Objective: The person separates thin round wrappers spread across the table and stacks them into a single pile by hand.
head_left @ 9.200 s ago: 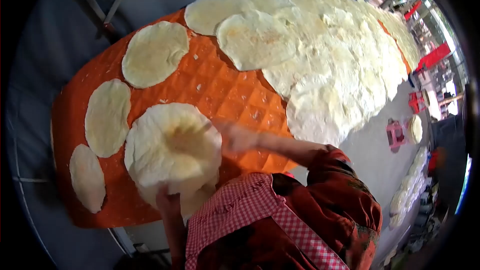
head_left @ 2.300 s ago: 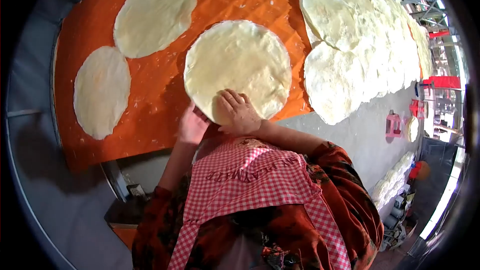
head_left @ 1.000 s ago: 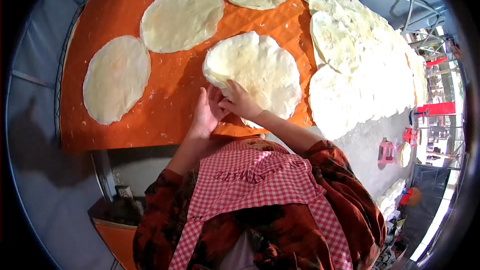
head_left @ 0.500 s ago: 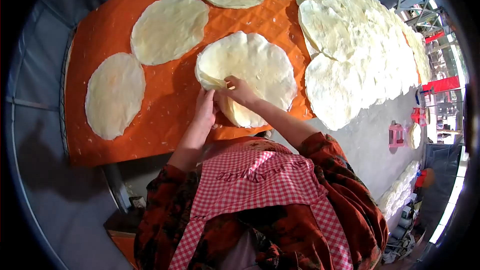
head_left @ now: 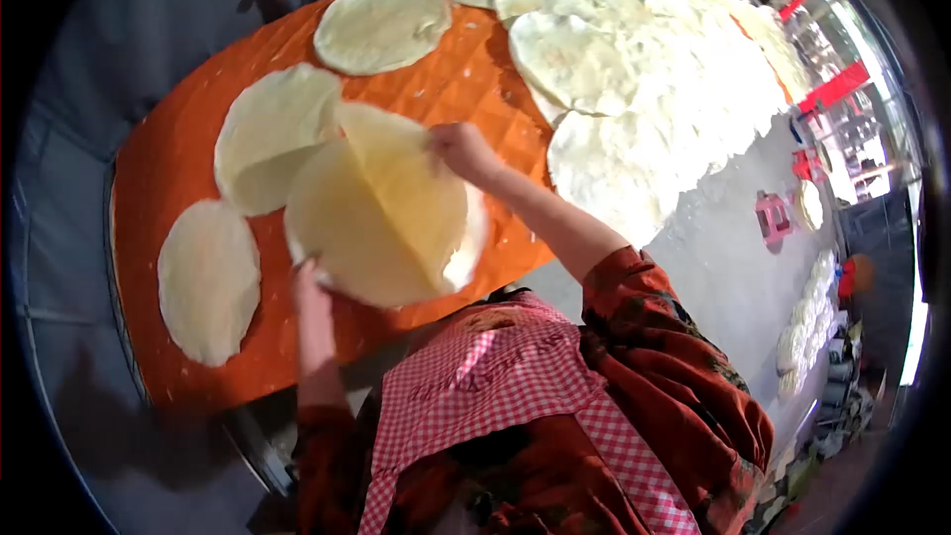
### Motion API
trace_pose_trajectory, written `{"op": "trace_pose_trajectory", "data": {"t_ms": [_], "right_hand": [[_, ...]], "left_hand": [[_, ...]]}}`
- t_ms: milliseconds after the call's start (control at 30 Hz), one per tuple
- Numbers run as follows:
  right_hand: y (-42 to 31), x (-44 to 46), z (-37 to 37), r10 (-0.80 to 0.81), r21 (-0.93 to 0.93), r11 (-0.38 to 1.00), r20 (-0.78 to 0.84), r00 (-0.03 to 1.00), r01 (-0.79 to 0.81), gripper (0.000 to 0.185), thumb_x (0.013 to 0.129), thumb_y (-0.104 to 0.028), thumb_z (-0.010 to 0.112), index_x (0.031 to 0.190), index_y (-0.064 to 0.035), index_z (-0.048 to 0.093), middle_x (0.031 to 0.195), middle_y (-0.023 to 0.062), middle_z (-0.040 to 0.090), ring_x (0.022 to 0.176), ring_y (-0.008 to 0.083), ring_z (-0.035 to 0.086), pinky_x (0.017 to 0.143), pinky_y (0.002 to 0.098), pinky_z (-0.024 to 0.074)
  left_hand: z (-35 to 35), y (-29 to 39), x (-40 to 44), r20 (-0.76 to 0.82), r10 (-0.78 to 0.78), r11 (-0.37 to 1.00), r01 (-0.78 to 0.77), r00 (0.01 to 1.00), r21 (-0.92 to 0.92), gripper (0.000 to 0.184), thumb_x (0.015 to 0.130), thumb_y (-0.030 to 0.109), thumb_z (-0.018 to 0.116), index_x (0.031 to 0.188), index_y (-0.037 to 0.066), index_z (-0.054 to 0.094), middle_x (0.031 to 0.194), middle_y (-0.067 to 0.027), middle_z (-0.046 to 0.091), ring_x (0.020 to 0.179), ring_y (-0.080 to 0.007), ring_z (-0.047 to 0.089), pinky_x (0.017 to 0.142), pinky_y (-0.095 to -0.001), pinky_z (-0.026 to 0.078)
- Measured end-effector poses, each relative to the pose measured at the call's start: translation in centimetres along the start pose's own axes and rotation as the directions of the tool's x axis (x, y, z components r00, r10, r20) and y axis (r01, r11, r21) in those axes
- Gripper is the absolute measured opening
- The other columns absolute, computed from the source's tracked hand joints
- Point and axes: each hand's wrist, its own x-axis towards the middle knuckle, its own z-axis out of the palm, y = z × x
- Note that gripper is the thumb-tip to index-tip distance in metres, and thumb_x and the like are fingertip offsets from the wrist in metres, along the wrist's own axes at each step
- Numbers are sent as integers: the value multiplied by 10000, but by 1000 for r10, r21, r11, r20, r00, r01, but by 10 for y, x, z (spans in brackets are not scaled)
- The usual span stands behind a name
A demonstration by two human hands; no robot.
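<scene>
Lifted since earlier, a thin sheet [head_left: 342,223] is pinched between my left hand [head_left: 313,289] and right hand [head_left: 466,153], unspread; three flat sheets [head_left: 208,282] lie beyond.

Thin sheet [head_left: 347,228] now aloft, left hand [head_left: 311,287] and right hand [head_left: 464,152] apart

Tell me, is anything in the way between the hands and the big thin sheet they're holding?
Nothing visible stands in the way: the left hand is at the lower-left edge of the thin sheet, and the right hand is at its upper-right edge.
</scene>
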Motion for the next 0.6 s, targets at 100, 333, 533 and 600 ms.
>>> {"op": "trace_pose_trajectory", "data": {"t_ms": [100, 333, 533, 600], "right_hand": [[49, 7, -76, 253, 231, 940, 16, 967, -250, 102, 793, -86, 561, 795, -19, 638, 634, 43, 611, 609, 127, 598, 548, 334, 472], [153, -28, -94, 283, -198, 934, -94, 955, -296, 141, 765, -129, 548, 823, -37, 638, 722, 188, 618, 664, 321, 625, 617, 406, 480], [84, -16, -125, 85, 137, 987, -47, 995, -78, 178, 789, -58, 558, 939, 11, 624, 733, 145, 635, 658, 272, 620, 618, 357, 491], [82, -20, -158, 106, 352, 932, -50, 993, -82, 166, 809, -52, 578, 947, 30, 624, 735, 88, 639, 642, 196, 617, 591, 323, 493]], "left_hand": [[-58, 18, 1, -315, 100, 952, 2, 944, 306, 328, 796, 156, 612, 1075, -16, 579, 994, -108, 607, 919, -218, 567, 820, -346, 444], [-60, 29, -55, -120, -96, 987, 110, 988, 119, 305, 845, 218, 524, 1065, 9, 556, 1007, -85, 613, 893, -237, 595, 744, -337, 492], [-61, 33, -84, 12, -196, 967, 191, 981, 169, 428, 902, 223, 398, 1264, -2, 436, 1222, -122, 547, 1094, -268, 548, 910, -399, 456], [-42, 38, -85, 75, -99, 986, 87, 992, 142, 437, 909, 216, 384, 1284, -6, 416, 1259, -125, 519, 1144, -273, 515, 961, -413, 418]]}}
